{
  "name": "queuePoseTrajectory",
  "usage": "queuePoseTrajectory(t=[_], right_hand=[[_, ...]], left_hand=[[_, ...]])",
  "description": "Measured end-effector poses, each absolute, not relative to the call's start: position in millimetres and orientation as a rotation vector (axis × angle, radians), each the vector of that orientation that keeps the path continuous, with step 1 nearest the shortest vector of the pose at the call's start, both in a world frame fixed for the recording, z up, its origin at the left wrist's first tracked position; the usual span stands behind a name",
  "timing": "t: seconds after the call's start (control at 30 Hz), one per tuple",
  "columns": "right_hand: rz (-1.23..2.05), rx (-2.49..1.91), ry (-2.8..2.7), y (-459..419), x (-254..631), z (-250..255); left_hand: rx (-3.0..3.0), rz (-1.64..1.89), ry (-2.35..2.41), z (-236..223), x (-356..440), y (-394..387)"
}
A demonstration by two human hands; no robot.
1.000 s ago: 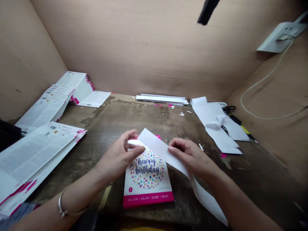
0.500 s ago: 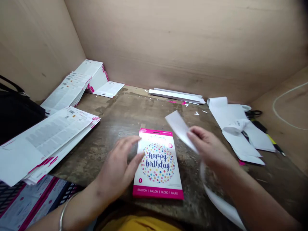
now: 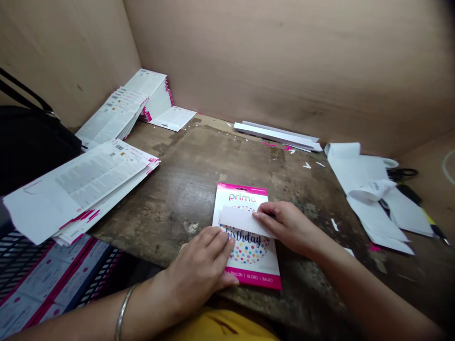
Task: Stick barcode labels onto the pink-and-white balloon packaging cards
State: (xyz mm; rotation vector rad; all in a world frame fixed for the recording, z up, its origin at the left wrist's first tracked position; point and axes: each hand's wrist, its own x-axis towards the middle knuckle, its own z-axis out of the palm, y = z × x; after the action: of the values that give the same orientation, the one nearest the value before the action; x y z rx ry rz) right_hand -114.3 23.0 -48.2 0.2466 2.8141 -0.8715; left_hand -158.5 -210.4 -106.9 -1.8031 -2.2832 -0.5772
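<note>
A balloon packet, white with pink bands, a dotted "birthday" print and "prima" lettering, lies face up near the table's front edge. My left hand rests on its left side, fingers bent over the front and thumb by the bottom edge, holding it against the table. Between the thumb and fingers of my right hand is a white paper strip. The strip crosses the packet's face and covers part of the print; whether it touches the packet I cannot tell.
Stacks of printed cards stand at left and back left, beside a black bag. Below sits a crate of boxes. White folded strips lie along the back wall. Curled paper, scissors and a yellow-black cutter are right.
My right hand has brought the paper strip left and down over the packet. My left hand has moved right and down onto the packet's side. The camera view has shifted.
</note>
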Motion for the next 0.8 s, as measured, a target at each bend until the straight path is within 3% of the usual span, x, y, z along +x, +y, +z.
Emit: queuePoseTrajectory(t=[0.3, 0.53, 0.63, 0.8], right_hand=[[-0.696, 0.154, 2.830, 11, -115, -54], [-0.007, 0.014, 3.261, -8, -97, -58], [0.064, -0.236, 3.319, -20, -74, -68], [0.030, -0.206, 3.329, -27, -53, -94]], left_hand=[[-1.809, -0.562, -2.236, -103, -161, -211], [-1.893, -0.573, -2.374, -104, -163, -208], [-1.908, -0.597, -2.407, -102, -163, -207], [-1.834, -1.054, -2.611, -88, -178, -210]])
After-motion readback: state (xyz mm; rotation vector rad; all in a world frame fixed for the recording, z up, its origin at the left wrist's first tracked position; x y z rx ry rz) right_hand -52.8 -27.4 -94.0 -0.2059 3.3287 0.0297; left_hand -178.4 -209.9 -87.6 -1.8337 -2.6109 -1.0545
